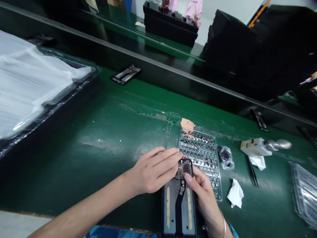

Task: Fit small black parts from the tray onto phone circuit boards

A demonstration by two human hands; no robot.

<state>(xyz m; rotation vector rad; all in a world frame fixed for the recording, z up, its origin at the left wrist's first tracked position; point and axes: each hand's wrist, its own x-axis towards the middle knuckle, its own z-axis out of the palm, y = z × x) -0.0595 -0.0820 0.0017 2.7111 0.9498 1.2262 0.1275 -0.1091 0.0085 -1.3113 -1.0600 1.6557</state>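
Green anti-static bench mat [104, 155], scuffed and glue-marked along its length, runs beneath the whole setup. Your phone mid-frame [170, 205] sits at its near edge, long axis pointing almost straight away from you, its far end under your hands. Its grey plate carries a black flex cable [179, 211] running lengthwise in a shallow S, flanked by two tan adhesive strips [168, 206]. A small metal bracket [184, 170] sits at the far end. Your right hand [204, 198] is nearer the frame's body and lies along its right long edge, thumb pad [188, 178] pressed on the bracket, other fingers hidden behind the edge, so you cannot tell how firm the hold is. Your left hand [153, 170] reaches across from the left, fingers straight and close together, fingertips [177, 153] at the frame's far end (any small pinch there is hidden). Just beyond lies a clear blister tray [218, 195] of small dark parts, a copper-coloured tape patch [187, 125] on its far end. Farther right: a clear bag of black bits [226, 158], fine black tweezers [252, 173], and a crumpled white tissue [235, 194].
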